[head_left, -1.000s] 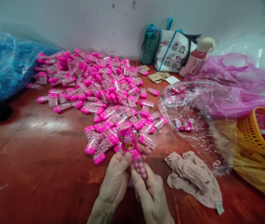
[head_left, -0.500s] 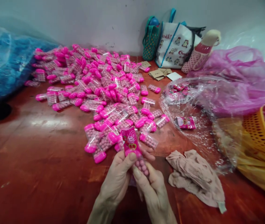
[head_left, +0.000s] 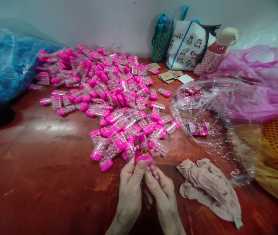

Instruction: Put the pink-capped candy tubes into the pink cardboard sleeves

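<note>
i see the left hand (head_left: 130, 187) pinching a pink wrapper (head_left: 142, 150), the right hand (head_left: 162, 192) grasping a candy bottle (head_left: 153, 171) at the wrapper's lower end, near the pile (head_left: 113, 96). wrapper-fitting, i'd judge; the next move calls for gentle, even pressure.

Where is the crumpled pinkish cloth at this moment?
At lower right in the head view, the cloth lies on the red surface, right of the right hand and on the near side of the clear plastic.
</note>
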{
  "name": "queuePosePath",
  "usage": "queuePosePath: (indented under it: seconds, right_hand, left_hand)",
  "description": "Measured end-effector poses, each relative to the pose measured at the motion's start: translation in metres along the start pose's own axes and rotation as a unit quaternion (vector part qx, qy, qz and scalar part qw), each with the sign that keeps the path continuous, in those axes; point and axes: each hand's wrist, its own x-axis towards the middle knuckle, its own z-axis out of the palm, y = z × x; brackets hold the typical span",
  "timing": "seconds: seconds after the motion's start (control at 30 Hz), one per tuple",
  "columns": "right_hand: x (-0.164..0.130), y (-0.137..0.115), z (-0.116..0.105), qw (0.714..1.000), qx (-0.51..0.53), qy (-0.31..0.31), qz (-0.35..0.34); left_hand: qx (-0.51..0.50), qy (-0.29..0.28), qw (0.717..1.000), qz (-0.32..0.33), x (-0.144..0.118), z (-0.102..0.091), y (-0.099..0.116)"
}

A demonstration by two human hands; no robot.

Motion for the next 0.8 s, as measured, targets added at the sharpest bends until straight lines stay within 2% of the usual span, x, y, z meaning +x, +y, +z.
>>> queuePosePath:
  seconds: [0.1, 0.23, 0.33, 0.47, 0.6, 0.8]
  right_hand:
    - [0.002, 0.002, 0.001, 0.992, 0.098, -0.065, 0.05]
    - [0.002, 0.004, 0.006, 0.99, 0.126, -0.047, 0.038]
    - [0.0, 0.004, 0.006, 0.996, 0.086, 0.004, -0.006]
    - [0.001, 0.002, 0.004, 0.998, 0.026, 0.038, -0.041]
    - [0.002, 0.003, 0.008, 1.0, 0.002, 0.004, -0.023]
    - [0.002, 0.005, 0.006, 0.993, -0.113, -0.041, -0.004]
  left_hand:
    - [-0.015, 0.028, 0.999, 0.005, 0.003, -0.004, 0.007]
    - [0.019, 0.033, 0.999, 0.0, 0.003, -0.005, 0.008]
    - [0.068, 0.019, 0.997, -0.018, -0.002, -0.006, -0.001]
    - [0.082, -0.047, 0.994, -0.047, -0.003, -0.006, -0.006]
    - [0.026, -0.055, 0.996, -0.067, 0.004, -0.006, 0.005]
    - [-0.003, -0.007, 0.998, -0.066, 0.007, -0.003, 0.016]
